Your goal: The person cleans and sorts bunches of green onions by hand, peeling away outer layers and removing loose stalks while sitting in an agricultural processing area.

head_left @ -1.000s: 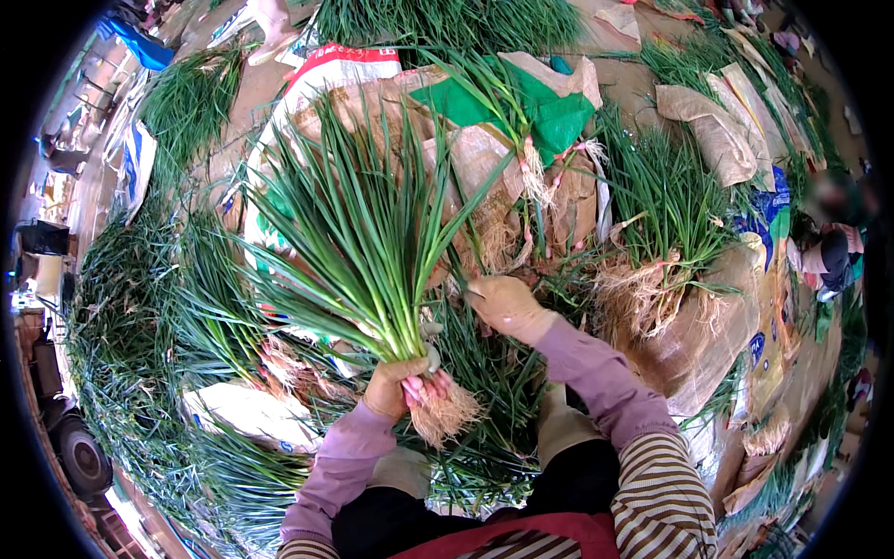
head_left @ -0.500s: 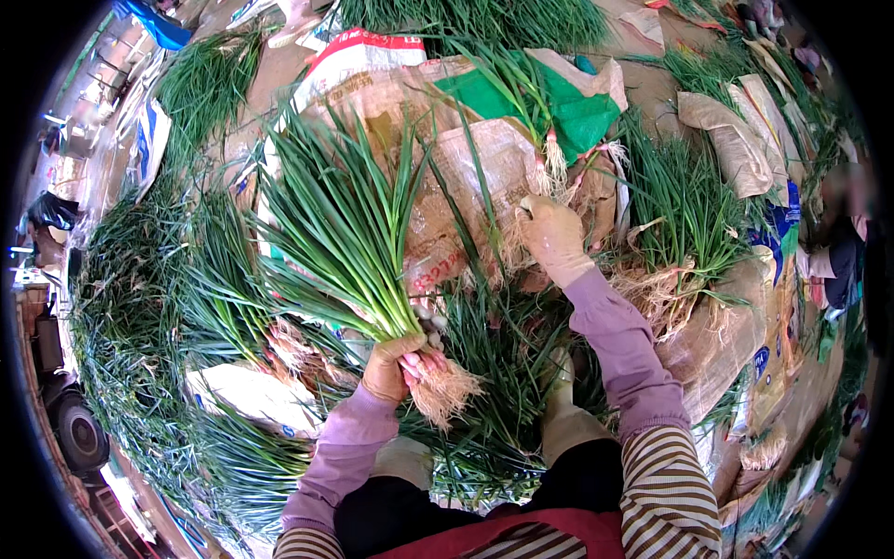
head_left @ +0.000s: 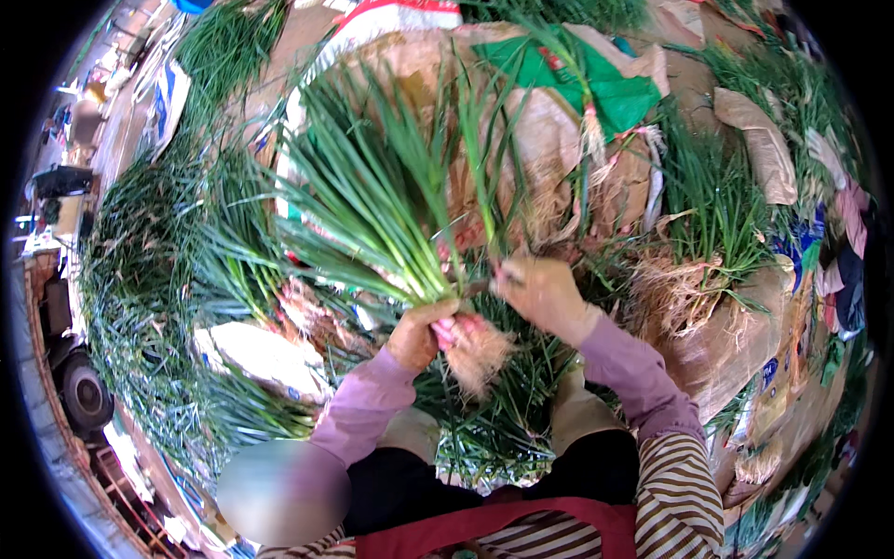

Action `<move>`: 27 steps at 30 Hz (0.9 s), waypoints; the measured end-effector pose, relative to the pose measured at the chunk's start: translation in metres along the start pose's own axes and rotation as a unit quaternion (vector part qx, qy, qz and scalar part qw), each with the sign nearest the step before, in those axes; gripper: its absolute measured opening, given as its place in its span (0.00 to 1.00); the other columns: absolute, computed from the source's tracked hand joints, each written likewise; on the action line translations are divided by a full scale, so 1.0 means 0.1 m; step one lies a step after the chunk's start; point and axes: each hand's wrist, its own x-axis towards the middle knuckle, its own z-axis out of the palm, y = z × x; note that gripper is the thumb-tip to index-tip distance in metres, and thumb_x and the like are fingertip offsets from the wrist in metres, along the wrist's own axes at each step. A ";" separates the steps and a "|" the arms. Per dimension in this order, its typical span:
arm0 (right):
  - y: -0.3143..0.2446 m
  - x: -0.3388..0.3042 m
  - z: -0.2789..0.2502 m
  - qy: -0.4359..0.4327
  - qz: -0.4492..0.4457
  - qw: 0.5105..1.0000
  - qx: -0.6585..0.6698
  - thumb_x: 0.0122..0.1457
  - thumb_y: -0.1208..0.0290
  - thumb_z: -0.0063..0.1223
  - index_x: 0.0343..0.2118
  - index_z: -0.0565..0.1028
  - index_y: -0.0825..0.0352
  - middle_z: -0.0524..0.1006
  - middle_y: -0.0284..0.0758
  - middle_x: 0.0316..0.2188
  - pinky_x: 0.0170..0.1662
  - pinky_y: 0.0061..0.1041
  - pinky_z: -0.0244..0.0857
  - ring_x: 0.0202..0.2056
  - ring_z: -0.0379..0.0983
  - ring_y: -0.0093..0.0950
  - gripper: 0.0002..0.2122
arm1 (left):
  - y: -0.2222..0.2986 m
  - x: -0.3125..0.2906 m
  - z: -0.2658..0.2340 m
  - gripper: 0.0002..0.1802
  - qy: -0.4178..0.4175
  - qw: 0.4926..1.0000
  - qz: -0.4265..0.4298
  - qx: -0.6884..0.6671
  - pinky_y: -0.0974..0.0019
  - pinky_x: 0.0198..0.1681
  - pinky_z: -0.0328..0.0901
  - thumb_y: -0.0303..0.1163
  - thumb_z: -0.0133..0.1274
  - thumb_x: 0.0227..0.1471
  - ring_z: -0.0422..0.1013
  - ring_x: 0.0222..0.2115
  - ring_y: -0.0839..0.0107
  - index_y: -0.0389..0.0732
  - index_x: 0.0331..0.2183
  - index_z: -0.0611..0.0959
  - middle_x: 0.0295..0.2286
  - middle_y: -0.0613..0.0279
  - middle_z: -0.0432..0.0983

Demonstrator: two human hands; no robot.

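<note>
My left hand point(head_left: 414, 337) is closed round a thick bunch of scallions point(head_left: 372, 219), just above their reddish bulbs. The pale, stringy roots hang out toward my right, and the long green leaves fan up and away to the left. Close beside this bunch, my right hand point(head_left: 549, 296) pinches a thin scallion point(head_left: 486, 182) low on its stem, its leaves pointing away from me. The fingertips of that hand are slightly smeared by motion. Beyond my hands a tan woven sack point(head_left: 535, 126) lies spread, with a few scallions point(head_left: 579, 79) on its green part.
More scallions point(head_left: 712, 219) with tangled roots lie at the right on sacking. A wide heap of green leaves point(head_left: 140, 270) covers the left side. A white sack point(head_left: 256, 359) lies near my left arm. Loose scallions point(head_left: 494, 443) lie between my boots. A wheel point(head_left: 86, 389) shows at far left.
My right hand has come back from the sack toward the bunch, with a scallion now visible in its fingers. My left hand and its bunch have shifted slightly up and right.
</note>
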 end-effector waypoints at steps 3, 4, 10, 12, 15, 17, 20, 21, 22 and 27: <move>-0.07 -0.26 0.26 -0.061 0.014 0.978 0.197 0.57 0.52 0.47 0.26 0.76 0.67 0.74 0.41 0.21 0.26 0.32 0.65 0.23 0.72 0.36 0.19 | -0.18 0.08 -0.22 0.16 0.021 0.999 -0.042 0.017 0.76 0.23 0.66 0.35 0.49 0.51 0.73 0.22 0.71 0.30 0.26 0.80 0.25 0.47 0.77; -0.09 -0.18 0.20 -0.120 0.136 0.949 0.257 0.58 0.51 0.45 0.26 0.76 0.68 0.73 0.40 0.21 0.27 0.30 0.65 0.23 0.71 0.33 0.21 | -0.16 0.07 -0.18 0.15 0.031 0.999 -0.029 0.016 0.76 0.24 0.66 0.34 0.49 0.51 0.73 0.22 0.71 0.30 0.26 0.80 0.25 0.48 0.77; -0.11 0.31 0.36 -0.006 0.321 0.742 0.588 0.57 0.57 0.51 0.25 0.75 0.71 0.71 0.37 0.15 0.23 0.23 0.61 0.19 0.66 0.20 0.18 | -0.10 0.07 -0.06 0.17 0.002 1.000 -0.024 0.018 0.77 0.26 0.67 0.35 0.50 0.49 0.74 0.24 0.69 0.27 0.32 0.78 0.25 0.48 0.77; -0.06 0.30 0.35 -0.064 0.224 0.881 0.411 0.57 0.58 0.51 0.26 0.74 0.70 0.72 0.37 0.19 0.23 0.23 0.62 0.20 0.68 0.21 0.16 | -0.10 0.06 -0.10 0.19 -0.006 0.999 -0.030 0.024 0.75 0.27 0.68 0.36 0.51 0.49 0.74 0.25 0.68 0.27 0.36 0.76 0.25 0.47 0.77; -0.19 0.24 0.40 0.023 -0.052 0.993 0.102 0.54 0.67 0.52 0.26 0.73 0.69 0.71 0.41 0.17 0.23 0.32 0.62 0.21 0.71 0.34 0.10 | -0.17 0.04 -0.18 0.17 0.028 0.998 -0.048 0.018 0.74 0.27 0.68 0.36 0.51 0.49 0.75 0.24 0.67 0.29 0.34 0.77 0.24 0.48 0.77; -0.30 0.16 0.37 0.017 0.131 0.969 0.208 0.53 0.68 0.51 0.24 0.73 0.68 0.70 0.43 0.18 0.25 0.35 0.63 0.22 0.70 0.40 0.09 | -0.19 0.04 -0.17 0.14 0.044 0.997 -0.069 0.012 0.72 0.27 0.69 0.36 0.52 0.49 0.74 0.23 0.65 0.32 0.30 0.77 0.22 0.49 0.77; -0.15 0.09 0.48 0.056 0.166 0.968 0.177 0.54 0.66 0.51 0.22 0.71 0.69 0.71 0.45 0.19 0.26 0.37 0.63 0.23 0.71 0.42 0.11 | -0.17 0.12 -0.04 0.11 0.062 0.994 -0.083 0.040 0.66 0.29 0.69 0.34 0.52 0.48 0.74 0.22 0.64 0.35 0.28 0.77 0.20 0.52 0.75; -0.13 0.09 0.51 0.006 0.168 0.981 0.092 0.51 0.71 0.50 0.21 0.71 0.68 0.72 0.43 0.19 0.27 0.35 0.65 0.23 0.72 0.40 0.07 | -0.20 0.14 -0.05 0.11 0.066 0.995 -0.079 0.016 0.66 0.29 0.69 0.34 0.52 0.48 0.74 0.22 0.63 0.35 0.28 0.76 0.20 0.53 0.75; -0.17 0.12 0.52 0.003 0.110 0.993 0.042 0.48 0.73 0.50 0.20 0.71 0.67 0.73 0.41 0.19 0.26 0.35 0.66 0.23 0.72 0.39 0.05 | -0.24 0.12 -0.10 0.10 0.069 0.995 -0.073 -0.007 0.65 0.29 0.69 0.33 0.51 0.47 0.73 0.21 0.62 0.35 0.28 0.76 0.20 0.54 0.75; 0.67 0.03 0.45 -0.276 0.160 0.913 -0.253 0.49 0.72 0.50 0.27 0.77 0.67 0.77 0.41 0.22 0.31 0.36 0.69 0.29 0.76 0.36 0.06 | 0.10 -0.19 0.19 0.15 -0.025 0.998 0.015 -0.050 0.53 0.34 0.71 0.33 0.48 0.44 0.74 0.23 0.56 0.34 0.35 0.72 0.22 0.59 0.69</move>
